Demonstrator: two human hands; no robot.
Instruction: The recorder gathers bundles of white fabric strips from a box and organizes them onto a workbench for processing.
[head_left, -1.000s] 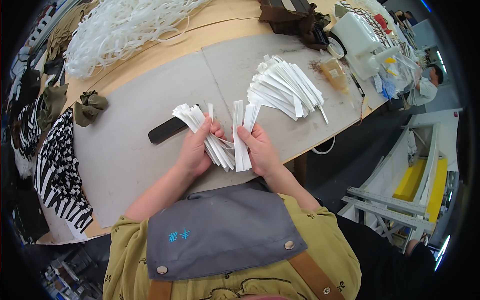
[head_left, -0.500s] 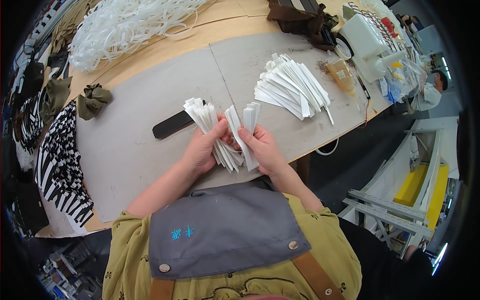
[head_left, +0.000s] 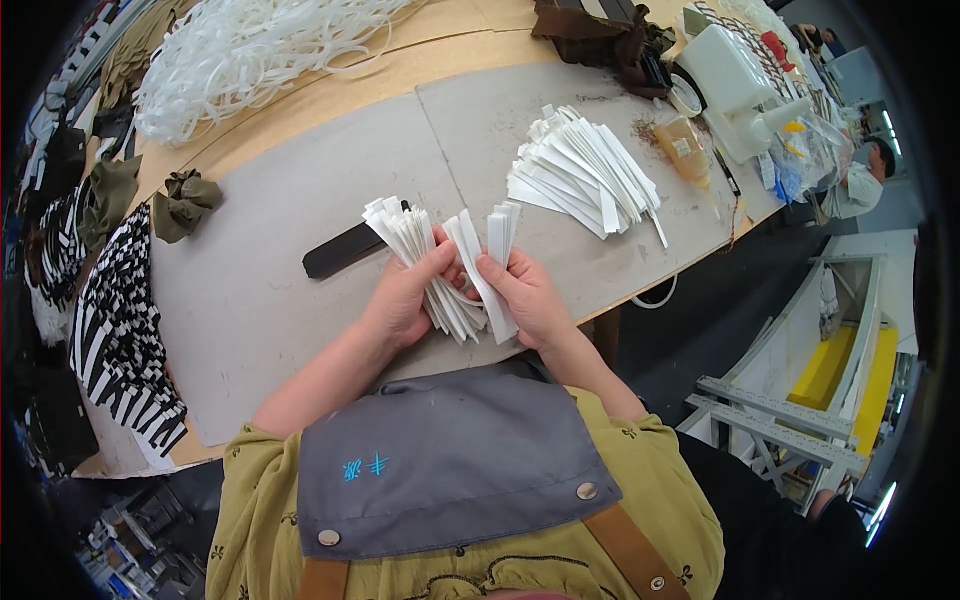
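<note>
Close to my body, over the near edge of the grey work surface, both hands are closed on white strips. My left hand [head_left: 405, 298] grips a thick bundle of white strips [head_left: 398, 228], its thumb laid across them. A smaller group of white strips [head_left: 501, 232] is pinched in my right hand [head_left: 527, 297], with one strip leaning toward the left bundle. The two hands nearly meet, and some fingers are hidden behind the strips. Behind my left hand lies a flat black bar [head_left: 343, 250]. Farther right, a fanned pile of white strips [head_left: 585, 172] rests on the surface.
A tangled heap of white bands [head_left: 250, 60] is at the far left. Black-and-white strips [head_left: 125, 330] lie along the left edge, beside olive cloth [head_left: 186, 205]. At the far right stand a white container [head_left: 728, 90] and an amber bottle [head_left: 683, 150]. Another person [head_left: 862, 185] is beyond.
The strip between the two bundles has tilted slightly to the left. Both hands keep their hold and have hardly moved.
</note>
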